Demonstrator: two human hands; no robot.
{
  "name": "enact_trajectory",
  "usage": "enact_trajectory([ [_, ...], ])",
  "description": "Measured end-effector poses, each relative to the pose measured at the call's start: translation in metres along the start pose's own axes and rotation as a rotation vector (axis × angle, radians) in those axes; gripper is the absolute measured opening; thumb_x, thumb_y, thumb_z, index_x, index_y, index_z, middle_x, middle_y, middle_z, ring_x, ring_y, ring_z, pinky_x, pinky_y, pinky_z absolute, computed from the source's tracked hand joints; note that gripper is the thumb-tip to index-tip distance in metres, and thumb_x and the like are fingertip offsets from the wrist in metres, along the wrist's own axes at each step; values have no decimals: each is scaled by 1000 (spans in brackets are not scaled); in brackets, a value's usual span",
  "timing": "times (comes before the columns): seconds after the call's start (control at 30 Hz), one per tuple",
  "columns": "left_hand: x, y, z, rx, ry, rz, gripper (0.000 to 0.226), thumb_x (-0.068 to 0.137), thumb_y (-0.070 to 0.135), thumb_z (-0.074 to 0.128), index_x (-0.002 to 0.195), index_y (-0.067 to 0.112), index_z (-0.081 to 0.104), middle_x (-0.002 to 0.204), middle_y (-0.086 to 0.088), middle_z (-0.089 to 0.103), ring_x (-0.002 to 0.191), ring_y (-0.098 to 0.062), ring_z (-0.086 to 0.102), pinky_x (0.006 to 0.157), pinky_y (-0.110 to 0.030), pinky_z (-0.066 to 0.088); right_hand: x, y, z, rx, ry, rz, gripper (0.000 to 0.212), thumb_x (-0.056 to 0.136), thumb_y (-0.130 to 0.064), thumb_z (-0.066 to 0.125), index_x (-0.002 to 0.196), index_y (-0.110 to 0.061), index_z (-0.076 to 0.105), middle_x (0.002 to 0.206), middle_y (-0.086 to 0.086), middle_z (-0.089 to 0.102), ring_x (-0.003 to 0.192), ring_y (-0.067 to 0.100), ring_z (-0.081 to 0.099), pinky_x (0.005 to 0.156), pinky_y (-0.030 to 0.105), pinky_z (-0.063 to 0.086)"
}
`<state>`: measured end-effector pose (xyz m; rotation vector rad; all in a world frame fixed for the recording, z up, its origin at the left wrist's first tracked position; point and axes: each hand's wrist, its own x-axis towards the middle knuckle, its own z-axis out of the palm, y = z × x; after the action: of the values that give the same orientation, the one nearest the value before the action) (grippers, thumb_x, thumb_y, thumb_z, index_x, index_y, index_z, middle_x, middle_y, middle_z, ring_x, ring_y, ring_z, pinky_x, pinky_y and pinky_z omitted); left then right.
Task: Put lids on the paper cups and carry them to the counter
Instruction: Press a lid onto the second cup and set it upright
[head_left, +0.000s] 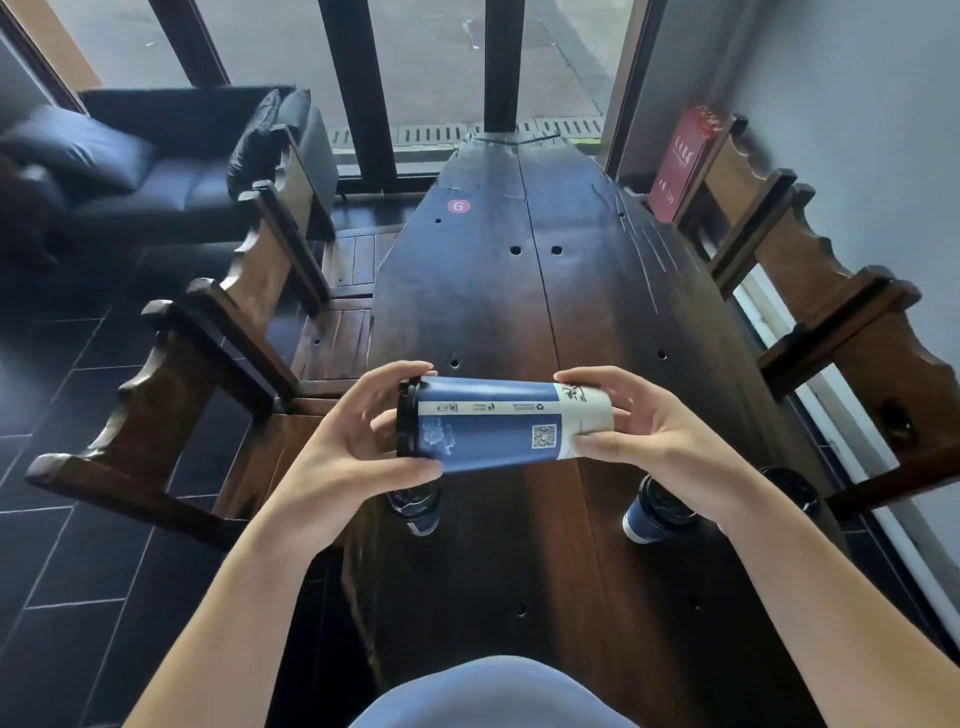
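Note:
A tall blue and white paper cup (498, 423) lies sideways in the air above the dark wooden table (545, 312), held by both hands. Its black lid (408, 421) is at the left end. My left hand (348, 441) wraps the lid end, fingers on the rim. My right hand (649, 436) grips the white bottom end. Below on the table stand two more blue cups with black lids: one (415, 506) under my left hand, one (657, 512) under my right wrist. A black lid (789, 491) lies at the table's right edge.
Carved wooden chairs flank the table on the left (208, 364) and right (841, 322). A black sofa (156, 171) stands at the back left. A red box (680, 161) leans at the far right. A red number sticker (458, 206) marks the tabletop. Windows are behind.

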<state>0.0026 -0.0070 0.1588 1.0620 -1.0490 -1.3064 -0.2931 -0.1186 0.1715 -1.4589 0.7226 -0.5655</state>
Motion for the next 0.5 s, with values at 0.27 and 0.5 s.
enact_trajectory([
  [0.27, -7, -1, -1, -144, 93, -103, 75, 62, 15, 87, 133, 30, 65, 122, -4, 69, 112, -32, 69, 87, -57, 61, 3, -1, 18, 32, 87, -98, 62, 81, -10, 79, 136, -22, 55, 125, 1, 67, 116, 22, 67, 92, 35, 59],
  [0.5, -12, 4, -2, -33, 66, 20, 63, 66, 9, 85, 125, 22, 68, 137, -16, 62, 113, -25, 64, 96, -50, 53, 5, 1, 15, 20, 69, -70, 58, 82, -12, 76, 136, -21, 55, 123, 6, 66, 115, 22, 66, 91, 35, 58],
])
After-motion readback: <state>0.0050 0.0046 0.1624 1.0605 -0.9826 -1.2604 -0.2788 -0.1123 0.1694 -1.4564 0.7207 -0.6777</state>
